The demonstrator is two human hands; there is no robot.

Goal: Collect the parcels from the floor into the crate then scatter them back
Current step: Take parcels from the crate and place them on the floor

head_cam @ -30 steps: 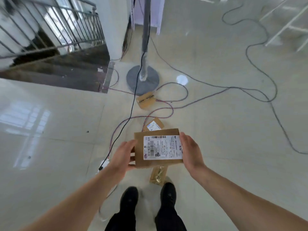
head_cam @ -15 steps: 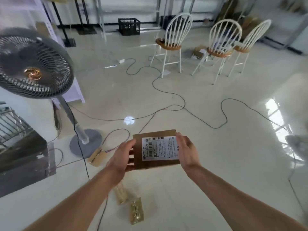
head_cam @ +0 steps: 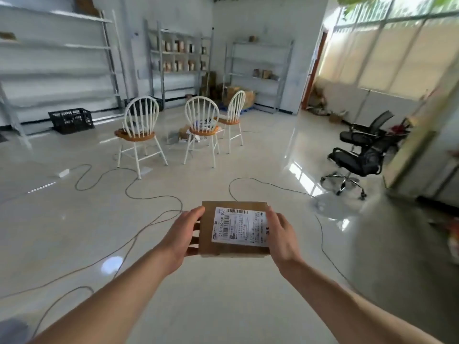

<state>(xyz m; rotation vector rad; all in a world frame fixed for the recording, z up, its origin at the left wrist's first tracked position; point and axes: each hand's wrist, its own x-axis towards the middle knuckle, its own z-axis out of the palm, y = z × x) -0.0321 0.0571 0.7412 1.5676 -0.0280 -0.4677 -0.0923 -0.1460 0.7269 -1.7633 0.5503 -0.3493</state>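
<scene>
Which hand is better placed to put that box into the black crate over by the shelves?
Probably the left hand: the crate stands far off on its side. The right hand grips the parcel too.

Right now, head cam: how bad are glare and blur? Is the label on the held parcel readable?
Head view: window glare streaks the glossy floor beside the office chair; edges smear, worst at the right side and on the shelves; the wide-angle lens bows lines; the parcel between left hand and right hand is sharp, barcode clear, fine print too small.
</scene>
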